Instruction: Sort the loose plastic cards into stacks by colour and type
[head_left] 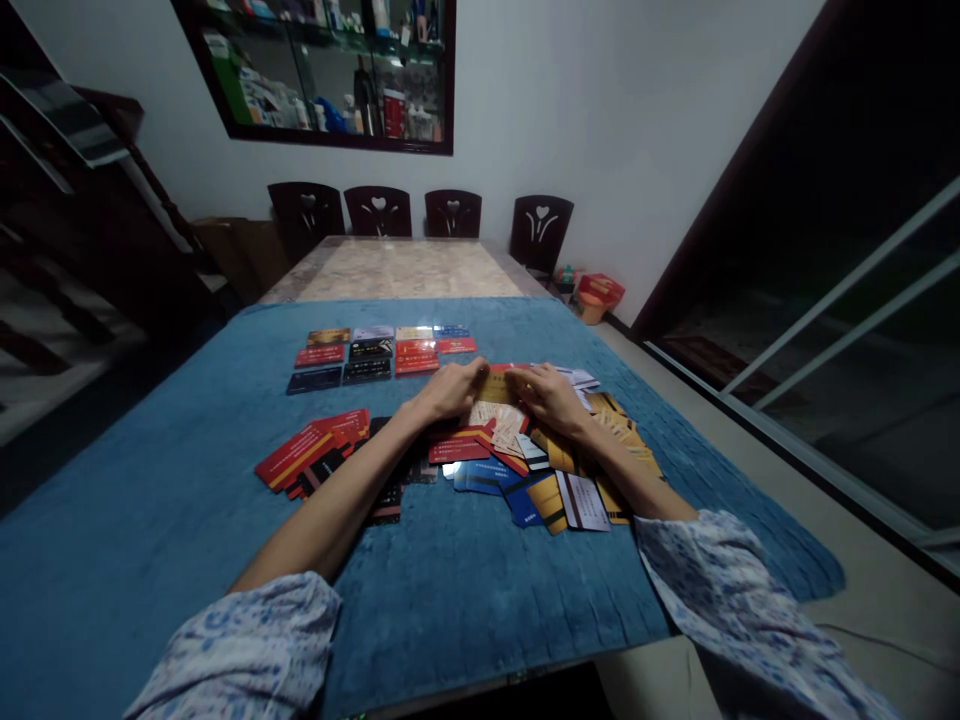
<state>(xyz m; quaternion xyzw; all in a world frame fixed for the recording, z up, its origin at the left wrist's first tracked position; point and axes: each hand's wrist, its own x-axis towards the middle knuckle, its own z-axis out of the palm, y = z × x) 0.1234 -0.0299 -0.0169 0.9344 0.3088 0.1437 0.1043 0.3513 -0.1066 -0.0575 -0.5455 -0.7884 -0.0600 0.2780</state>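
Note:
A loose heap of plastic cards (525,480), red, blue, gold and black, lies on the blue cloth (187,520) in front of me. Both my hands reach over the heap's far side. My left hand (448,390) and my right hand (550,395) pinch the two ends of a gold card (496,386) held just above the pile, fingers closed on it. Beyond the hands, several cards lie sorted in neat rows (375,357) by colour. A fanned stack of red cards (311,452) rests left of my left forearm.
The blue cloth covers the near half of a long marble table (405,268). Several dark chairs (377,210) stand along its far end. A red basket (598,295) sits on the floor at the right. Glass door rails run along the right side.

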